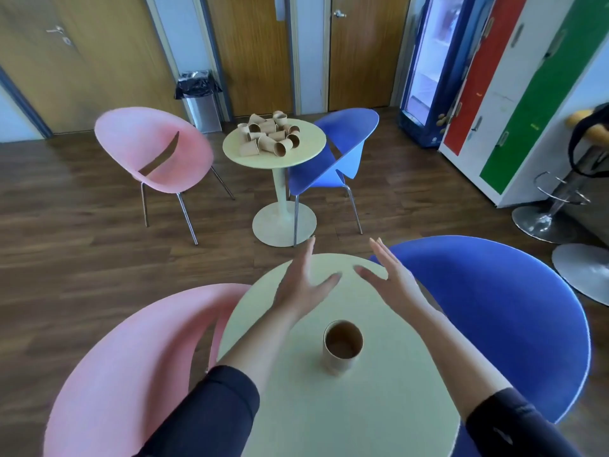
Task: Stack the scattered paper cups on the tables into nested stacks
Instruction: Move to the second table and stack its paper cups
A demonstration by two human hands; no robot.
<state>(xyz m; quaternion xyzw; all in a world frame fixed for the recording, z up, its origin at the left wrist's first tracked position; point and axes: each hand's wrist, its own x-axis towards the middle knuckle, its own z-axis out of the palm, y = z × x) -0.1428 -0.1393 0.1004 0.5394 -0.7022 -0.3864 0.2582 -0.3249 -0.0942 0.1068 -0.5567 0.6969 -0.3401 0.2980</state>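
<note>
**Q:** While both hands hover over the near table [379, 407], where is the cup?

**A:** One brown paper cup [342, 346] stands upright between the forearms, its long axis vertical and its mouth facing up. The left hand [301, 285] and right hand [390, 282] are spread, empty.

**Q:** Any others?

**A:** Scattered cups [268, 135] lie jumbled on the far table [306, 150], mostly tipped sideways.

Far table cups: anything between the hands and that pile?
Both hands, left hand and right hand, are open and empty over the near table, beyond the upright cup. The cup pile lies on the far table across bare floor. A blue chair stands at its right; nothing visible blocks the way.
</note>
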